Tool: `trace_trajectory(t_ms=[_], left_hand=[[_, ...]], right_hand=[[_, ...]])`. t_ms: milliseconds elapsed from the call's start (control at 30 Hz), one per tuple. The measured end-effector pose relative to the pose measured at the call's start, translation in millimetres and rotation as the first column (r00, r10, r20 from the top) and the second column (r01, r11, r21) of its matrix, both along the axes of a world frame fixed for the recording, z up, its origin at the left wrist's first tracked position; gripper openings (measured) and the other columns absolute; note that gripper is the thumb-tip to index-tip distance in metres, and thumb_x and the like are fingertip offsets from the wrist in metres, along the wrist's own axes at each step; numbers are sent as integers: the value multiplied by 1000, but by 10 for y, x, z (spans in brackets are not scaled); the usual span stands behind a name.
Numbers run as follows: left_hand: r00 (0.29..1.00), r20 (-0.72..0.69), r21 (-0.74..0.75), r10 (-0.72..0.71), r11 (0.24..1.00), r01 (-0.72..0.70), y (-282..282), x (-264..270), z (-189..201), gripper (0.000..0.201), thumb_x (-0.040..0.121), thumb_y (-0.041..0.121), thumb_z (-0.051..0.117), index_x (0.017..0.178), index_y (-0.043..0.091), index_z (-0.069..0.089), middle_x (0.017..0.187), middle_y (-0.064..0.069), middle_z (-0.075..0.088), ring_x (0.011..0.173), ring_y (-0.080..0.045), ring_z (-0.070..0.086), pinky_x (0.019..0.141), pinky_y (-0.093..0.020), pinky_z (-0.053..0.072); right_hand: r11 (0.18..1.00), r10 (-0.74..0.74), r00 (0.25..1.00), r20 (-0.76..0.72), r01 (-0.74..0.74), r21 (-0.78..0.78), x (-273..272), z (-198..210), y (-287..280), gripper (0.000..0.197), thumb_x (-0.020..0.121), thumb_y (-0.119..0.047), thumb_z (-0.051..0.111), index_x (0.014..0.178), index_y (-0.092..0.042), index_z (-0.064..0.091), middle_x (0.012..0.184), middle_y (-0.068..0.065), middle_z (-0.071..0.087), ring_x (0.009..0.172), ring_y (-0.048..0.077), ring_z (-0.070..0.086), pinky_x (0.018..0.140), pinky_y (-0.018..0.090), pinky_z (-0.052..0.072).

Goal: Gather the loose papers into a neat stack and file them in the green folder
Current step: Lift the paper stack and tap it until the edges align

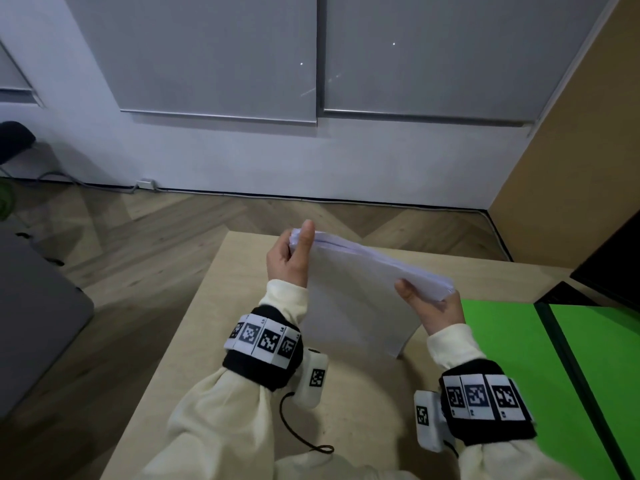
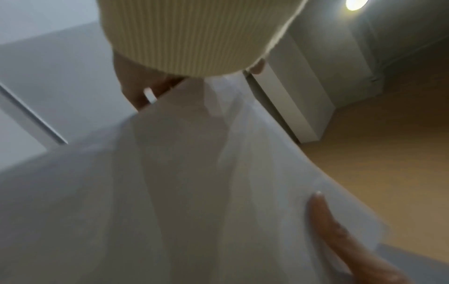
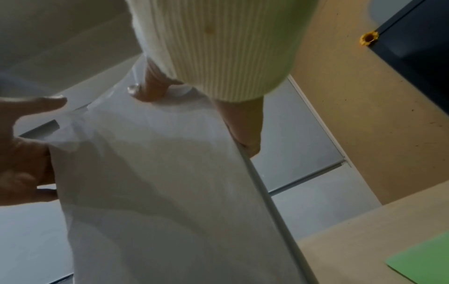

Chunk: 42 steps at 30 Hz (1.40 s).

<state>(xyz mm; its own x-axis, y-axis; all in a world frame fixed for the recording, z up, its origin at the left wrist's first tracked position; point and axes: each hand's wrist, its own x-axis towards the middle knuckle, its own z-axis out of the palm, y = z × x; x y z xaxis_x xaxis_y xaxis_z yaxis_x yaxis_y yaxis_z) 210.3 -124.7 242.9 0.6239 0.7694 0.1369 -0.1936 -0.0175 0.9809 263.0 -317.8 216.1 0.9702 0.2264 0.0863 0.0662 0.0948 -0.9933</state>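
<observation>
Hands (image 1: 289, 258) grip papers (image 1: 360, 299) upright on table (image 1: 214, 306), green folder (image 1: 502, 341) beside.

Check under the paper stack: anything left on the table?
Paper stack, gripped by left hand and right hand, stands on bare table. The spot behind it is hidden.

The light wooden table (image 1: 214, 327) lies bare to the left of the upright stack of papers (image 1: 356, 306), so a hand can pass there freely. To the right, the open green folder (image 1: 502, 341) covers the tabletop, flat and low, with its dark spine (image 1: 568, 368) running through it. A black object (image 1: 609, 265) stands at the far right edge, closing that side. Both hands grip the stack's upper corners.
</observation>
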Motion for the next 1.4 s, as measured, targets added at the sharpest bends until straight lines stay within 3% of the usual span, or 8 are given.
trace_trajectory(t_ms=[167,367,467,667,833,1033,1233,1400], left_hand=[[995,-5,-145,98,985,-97,-48,53,-17,32,91,32,54,63,16,50,66,5,45,54,5,44,54,-1,37],[998,-57,-65,34,997,-38,-106,-1,-18,56,62,56,68,87,6,65,90,-10,70,87,-18,66,87,-29,53],[990,-64,-117,128,984,-134,-73,-20,15,37,79,31,71,54,20,46,48,14,45,49,1,41,57,-12,36],[998,-58,-134,-35,991,27,-85,-13,18,17,87,24,62,73,17,59,69,8,57,61,4,55,59,-3,46],[986,-127,-202,-104,976,77,-88,-14,92,20,92,29,54,72,25,54,71,15,49,66,7,47,55,4,40],[949,-303,157,-86,978,139,-19,-41,208,50,82,51,54,118,17,57,114,-3,64,110,-20,57,97,-29,43],[826,-479,875,298,233,424,104,-171,730,53,76,57,57,122,30,54,138,5,49,145,-21,22,116,-55,3],[824,-508,855,252,260,448,204,-185,926,20,85,37,56,89,18,59,89,-14,70,93,-39,63,66,-33,40]], right_hand=[[996,-31,999,35,28,85,-78,158,53,65,37,-76,68,76,-23,66,58,-27,69,58,-17,62,54,3,46],[997,-15,1000,-4,16,75,-38,-3,11,34,65,-19,80,94,-4,68,62,-27,71,61,-16,64,58,1,47],[1000,-10,997,-76,11,7,20,-139,-29,53,58,-20,81,105,0,66,65,-28,71,65,-16,65,64,3,48],[990,42,975,-220,-70,-125,67,-284,-26,55,63,-23,79,113,-13,58,111,0,63,91,0,64,75,9,44],[972,-83,997,-6,79,-219,138,-305,-41,22,73,-14,76,72,-31,63,60,-37,66,62,-26,58,60,-3,44],[958,-209,977,49,215,-190,131,-46,13,16,74,-11,75,79,-14,60,83,8,63,65,10,60,58,16,46],[969,-73,969,235,125,-213,136,455,33,47,68,-38,76,69,7,66,77,39,65,66,10,49,50,19,42],[958,-34,945,326,124,-260,127,647,63,63,58,-53,76,56,7,59,54,8,44,58,12,37,51,32,33]])
